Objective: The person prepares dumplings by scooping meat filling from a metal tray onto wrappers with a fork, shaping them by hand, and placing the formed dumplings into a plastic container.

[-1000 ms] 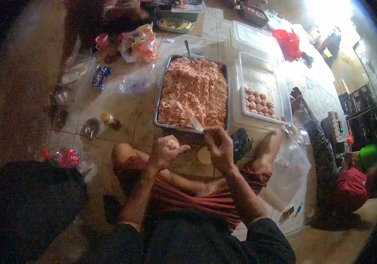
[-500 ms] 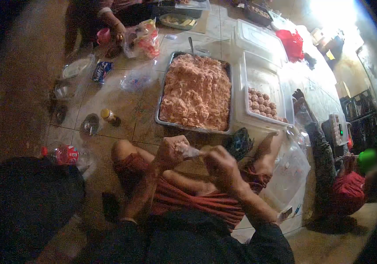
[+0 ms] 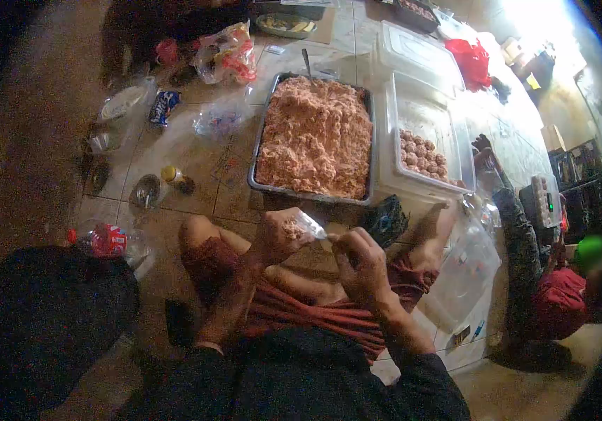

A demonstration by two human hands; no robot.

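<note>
The left hand (image 3: 271,240) is curled around a lump (image 3: 292,229) of meat; the lump sits inside that grip, showing at the side facing the right hand (image 3: 358,258). The right grip is narrow, thumb and fingers pinching the handle end of a utensil (image 3: 309,224). Its pale blade slants up and leftward to the left hand, right by the lump; whether it touches the meat, I cannot tell. Both hands are in front of the tray (image 3: 252,181), on its near side, apart from the mince (image 3: 315,137) filling it. A dark bag (image 3: 387,219) lies near the right hand. Right of the tray, meatballs (image 3: 424,154) sit in a box (image 3: 420,105).
</note>
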